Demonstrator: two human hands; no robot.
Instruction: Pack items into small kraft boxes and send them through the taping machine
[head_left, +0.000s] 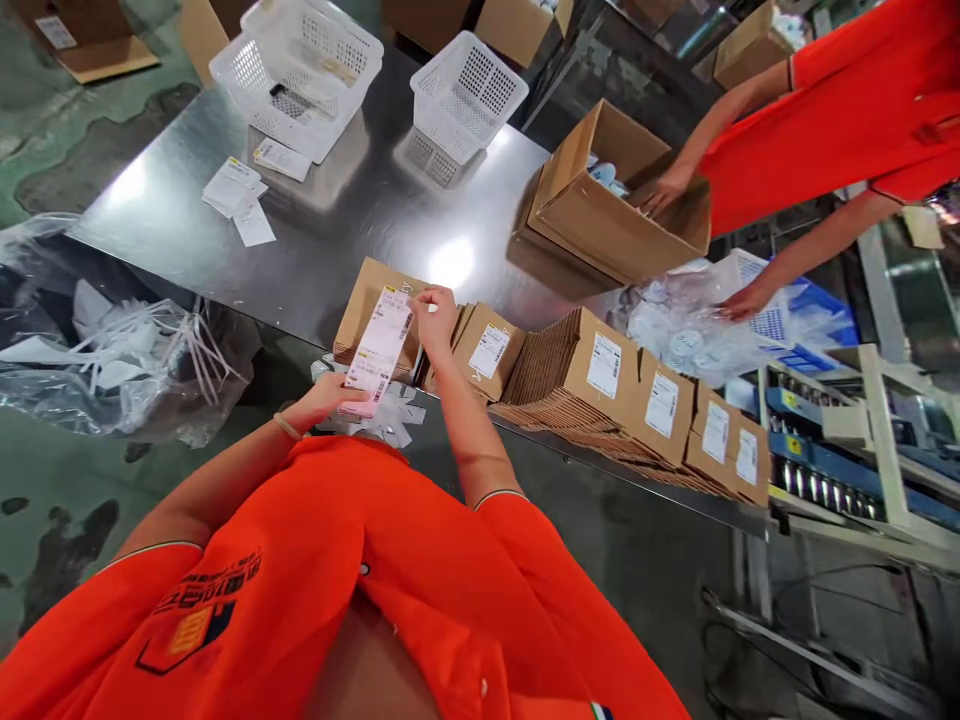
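Note:
A long strip of printed shipping labels (381,342) stretches between my two hands. My left hand (328,398) pinches its lower end near the table's front edge. At the upper end, my right hand (435,318) has its fingers closed at the strip's right corner. Behind the strip lies a flat folded brown carton (360,300), partly covered by it. Just right of my right hand, a folded carton with a white label (489,350) leans in a row of several labelled cartons (600,365).
A steel table (330,250) carries two white perforated baskets (469,95) and loose label slips (232,188). At the right, a co-worker's hand (667,190) reaches into an open box (615,225); the other touches clear bags (690,320). A plastic sack (150,360) hangs at left; a roller conveyor (825,490) stands right.

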